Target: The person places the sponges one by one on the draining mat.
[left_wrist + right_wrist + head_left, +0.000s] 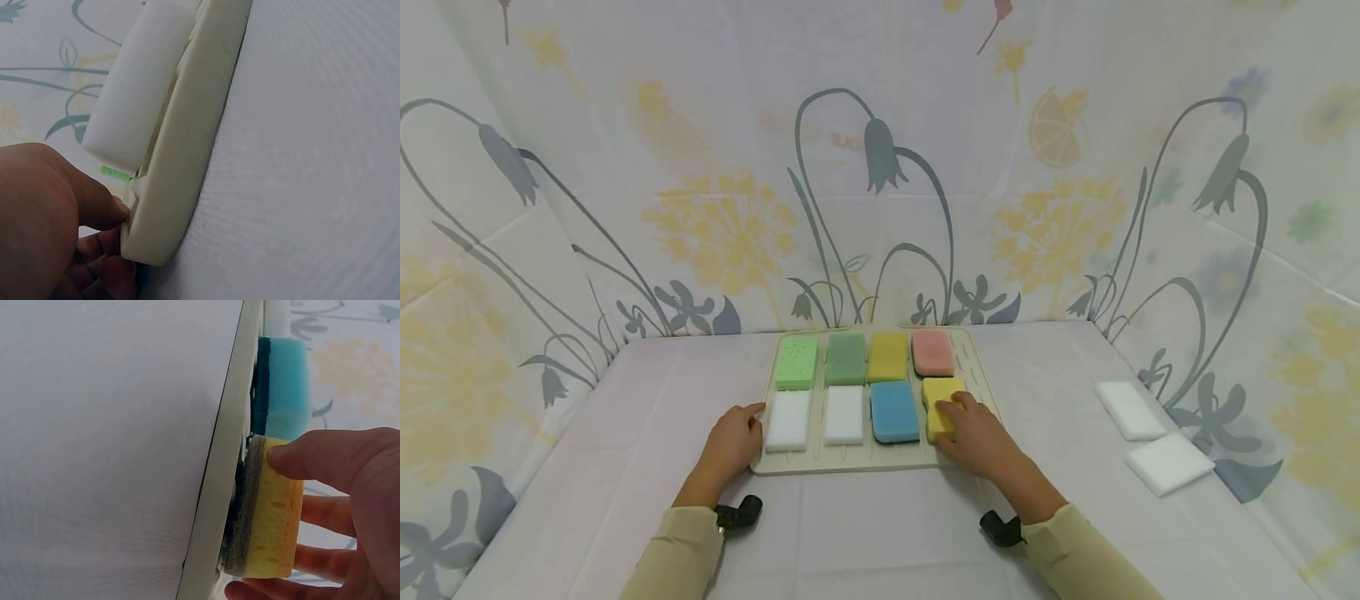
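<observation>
A cream tray bears two rows of sponges. My left hand grips its left edge, thumb on the rim and the other fingers curled by the outer side. At the front right, my right hand holds a yellow scrub sponge with a grey-brown scouring layer, thumb on one side and fingers opposite. This sponge lies over the tray. Left of it sits a blue sponge with a dark base, then a white sponge and another white sponge.
Along the tray's back row are a speckled light green sponge, a darker green sponge, a yellow sponge and a pink sponge. Two white pads lie at the table's right edge. A patterned curtain stands behind the table.
</observation>
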A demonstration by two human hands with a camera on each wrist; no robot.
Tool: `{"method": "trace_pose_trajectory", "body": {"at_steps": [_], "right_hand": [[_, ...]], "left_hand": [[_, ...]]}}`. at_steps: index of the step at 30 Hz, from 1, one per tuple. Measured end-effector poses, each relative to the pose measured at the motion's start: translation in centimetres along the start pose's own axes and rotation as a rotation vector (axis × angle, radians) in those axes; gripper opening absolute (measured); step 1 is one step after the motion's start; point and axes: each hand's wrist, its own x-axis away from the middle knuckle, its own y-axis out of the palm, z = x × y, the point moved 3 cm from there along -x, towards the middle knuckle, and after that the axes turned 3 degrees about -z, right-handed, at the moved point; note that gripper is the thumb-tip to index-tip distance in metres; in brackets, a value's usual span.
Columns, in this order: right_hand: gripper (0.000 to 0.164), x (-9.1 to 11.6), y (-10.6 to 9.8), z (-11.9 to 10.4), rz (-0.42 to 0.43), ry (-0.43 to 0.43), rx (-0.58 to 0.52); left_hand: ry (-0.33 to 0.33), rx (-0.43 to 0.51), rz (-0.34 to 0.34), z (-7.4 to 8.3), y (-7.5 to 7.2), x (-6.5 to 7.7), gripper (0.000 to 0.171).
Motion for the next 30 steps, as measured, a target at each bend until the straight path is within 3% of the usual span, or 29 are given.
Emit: {"method": "trace_pose_trajectory", "body": {"at_steps": [13, 30], "right_hand": [[0.057, 0.7, -0.8, 1.0, 0.017, 0.014, -0.043], [0.054, 1.3, -3.2, 5.5, 0.077, 0.054, -0.031]], "left_hand": [[0.013, 0.013, -0.002, -0.2, 0.2, 0.0, 0.041], [0.011, 0.014, 0.003, -0.2, 0.2, 0.0, 0.041]]}}
